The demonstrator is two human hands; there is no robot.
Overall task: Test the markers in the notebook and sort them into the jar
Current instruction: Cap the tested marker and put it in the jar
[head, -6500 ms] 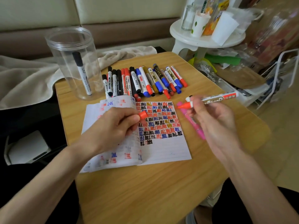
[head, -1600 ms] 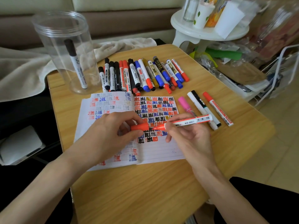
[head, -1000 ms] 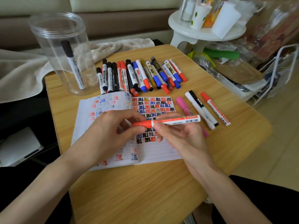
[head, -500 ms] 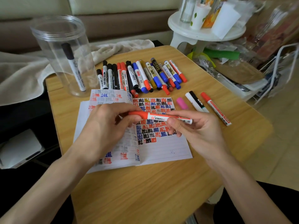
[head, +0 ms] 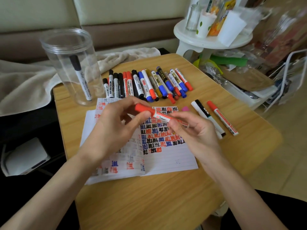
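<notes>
- Currently the left hand (head: 116,128) pinches the red plastic cap (head: 142,109) of a red-and-white barrel marker (head: 160,117), thumb and curled fingers round it
- right hand (head: 194,130) grasps the white barrel of the same marker, fingers wrapped on it
- marker is held in the air over the open lined paper notebook (head: 169,156), touching neither page nor table
- change from half a second ago: marker was near level, now its cap end is tipped up toward the left hand
- cap looks seated on the barrel, no gap or nib visible
- judgement: cap pull is only starting, so this marker is untested; a scribble on the right page, below the rows of red, blue and black marks, would come next
- tall clear plastic jar (head: 71,63) stands at the far left of the wooden table (head: 149,201), one black-capped white marker (head: 81,80) leaning inside, nothing else sorted
- row of mixed capped markers (head: 147,83) lies beyond the notebook
- right of the notebook lie a pair of white and black markers (head: 206,117), a red-capped white marker (head: 222,118) and a pink marker (head: 184,108), mostly hidden
- task looks early, most markers remain outside the jar
</notes>
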